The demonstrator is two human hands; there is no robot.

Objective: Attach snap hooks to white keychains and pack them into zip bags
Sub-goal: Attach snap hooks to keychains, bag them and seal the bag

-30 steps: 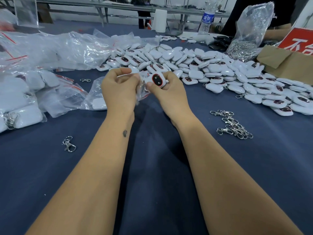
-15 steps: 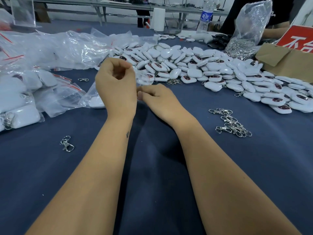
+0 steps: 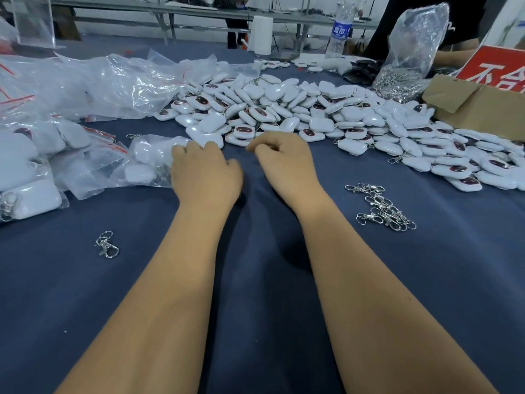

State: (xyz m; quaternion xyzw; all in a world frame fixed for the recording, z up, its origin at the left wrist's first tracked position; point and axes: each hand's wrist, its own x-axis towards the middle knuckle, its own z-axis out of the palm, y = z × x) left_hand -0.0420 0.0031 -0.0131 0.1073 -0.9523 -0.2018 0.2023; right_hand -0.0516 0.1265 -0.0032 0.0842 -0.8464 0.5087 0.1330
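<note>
— Keychains (image 3: 284,109) lie heaped on the blue cloth (image 3: 255,280) past both hands. Any writing?
— I read only red-sign (image 3: 494,69) characters, cut off; the bottle (image 3: 339,29) label blurs.
— Hands?
— My left hand (image 3: 204,172) rests flat against a bag (image 3: 147,163), released. My right hand (image 3: 284,163) curls loosely, grasping nothing I can see. Hooks (image 3: 380,206) lie right.

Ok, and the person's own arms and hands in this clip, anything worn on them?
Nothing visible: both forearms are bare to the frame's lower edge, with no sleeves or watch. The left hand and right hand wear no gloves, and no rings show.
</note>
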